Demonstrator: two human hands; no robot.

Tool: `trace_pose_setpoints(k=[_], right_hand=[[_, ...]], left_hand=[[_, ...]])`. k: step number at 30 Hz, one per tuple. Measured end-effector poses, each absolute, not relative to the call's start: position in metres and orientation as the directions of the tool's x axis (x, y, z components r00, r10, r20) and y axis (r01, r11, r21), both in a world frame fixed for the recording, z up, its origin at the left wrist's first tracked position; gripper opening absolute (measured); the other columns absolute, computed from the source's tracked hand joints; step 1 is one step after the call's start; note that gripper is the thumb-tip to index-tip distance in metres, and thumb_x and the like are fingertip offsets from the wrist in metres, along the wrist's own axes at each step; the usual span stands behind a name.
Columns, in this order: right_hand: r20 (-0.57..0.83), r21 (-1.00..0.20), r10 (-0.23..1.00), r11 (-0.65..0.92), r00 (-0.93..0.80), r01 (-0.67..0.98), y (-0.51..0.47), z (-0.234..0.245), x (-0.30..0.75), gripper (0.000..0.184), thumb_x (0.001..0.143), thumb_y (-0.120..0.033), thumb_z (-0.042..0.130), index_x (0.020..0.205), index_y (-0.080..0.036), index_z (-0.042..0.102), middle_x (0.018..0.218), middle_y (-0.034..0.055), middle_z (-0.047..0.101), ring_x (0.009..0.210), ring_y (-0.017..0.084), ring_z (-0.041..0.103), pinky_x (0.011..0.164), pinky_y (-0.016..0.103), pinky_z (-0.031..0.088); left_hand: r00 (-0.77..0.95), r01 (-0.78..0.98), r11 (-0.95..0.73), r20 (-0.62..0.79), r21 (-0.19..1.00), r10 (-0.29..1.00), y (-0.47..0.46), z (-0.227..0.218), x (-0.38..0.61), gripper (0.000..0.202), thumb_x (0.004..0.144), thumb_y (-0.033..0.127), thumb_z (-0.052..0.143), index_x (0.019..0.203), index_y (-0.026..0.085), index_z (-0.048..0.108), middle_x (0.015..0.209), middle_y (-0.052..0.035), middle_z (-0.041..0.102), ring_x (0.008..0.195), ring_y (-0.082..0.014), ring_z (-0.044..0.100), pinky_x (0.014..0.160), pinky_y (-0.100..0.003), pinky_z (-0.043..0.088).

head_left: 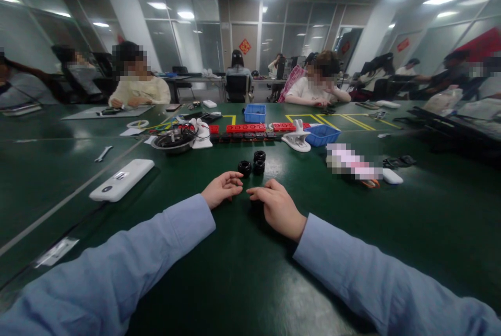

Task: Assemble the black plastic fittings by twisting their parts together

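Observation:
Three small black toy tyres stand close together on the green table [242, 273] just beyond my hands: a left tyre [245, 168], a right tyre [259, 167] and a rear tyre [259, 156]. My left hand [223, 189] hovers near the left tyre, palm turned inward, fingers loosely curved and apart, with nothing seen in them. Fingers of my right hand [278, 206] bend down over another dark round piece [256, 203], which looks like a similar tyre and is mostly hidden. Between the two hands' fingertips there is a narrow gap.
A white power bank [122, 180] with a cable and a wrench [104, 154] lie left. Across the middle are a metal bowl [172, 144], red blocks [246, 128], a white clamp [297, 138] and blue bins [321, 135]. A pixelated pouch [353, 162] lies right. People sit opposite.

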State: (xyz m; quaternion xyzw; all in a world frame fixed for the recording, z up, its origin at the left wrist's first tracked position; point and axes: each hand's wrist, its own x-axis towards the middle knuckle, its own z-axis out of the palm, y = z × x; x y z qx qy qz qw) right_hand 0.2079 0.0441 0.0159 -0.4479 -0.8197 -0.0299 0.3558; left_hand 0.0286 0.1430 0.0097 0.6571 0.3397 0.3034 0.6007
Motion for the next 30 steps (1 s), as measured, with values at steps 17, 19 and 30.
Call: trace_pose_setpoints(k=[17,19,30], right_hand=[[0.536,-0.378,0.839,0.340,-0.096,0.861,0.039,0.030,0.209,0.037,0.080,-0.041,0.056,0.104,-0.013,0.054,0.102,0.0091,0.057,0.094,0.024,0.050,0.081,0.037,0.040],[0.477,-0.339,0.873,0.289,-0.101,0.895,0.038,0.033,0.206,0.041,0.075,-0.045,0.063,0.101,-0.014,0.056,0.099,0.0084,0.058,0.091,0.024,0.050,0.079,0.036,0.039],[0.450,-0.228,0.878,0.291,-0.165,0.929,0.040,0.032,0.204,0.027,0.073,-0.037,0.069,0.085,-0.016,0.059,0.086,0.0055,0.058,0.082,0.020,0.046,0.072,0.031,0.037]], left_hand=[[0.737,0.506,-0.730,0.208,0.460,0.643,0.123,0.012,0.035,0.070,0.059,0.051,0.076,0.117,0.020,0.055,0.116,-0.0084,0.053,0.109,-0.0271,0.045,0.097,-0.044,0.037],[0.729,0.530,-0.731,0.210,0.430,0.652,0.119,0.011,0.039,0.070,0.057,0.054,0.075,0.116,0.021,0.057,0.114,-0.0076,0.054,0.107,-0.0276,0.045,0.094,-0.045,0.038],[0.709,0.555,-0.697,0.181,0.454,0.682,0.116,0.010,0.043,0.039,0.068,0.044,0.070,0.098,0.020,0.065,0.102,-0.0047,0.060,0.097,-0.0240,0.050,0.085,-0.039,0.040]])
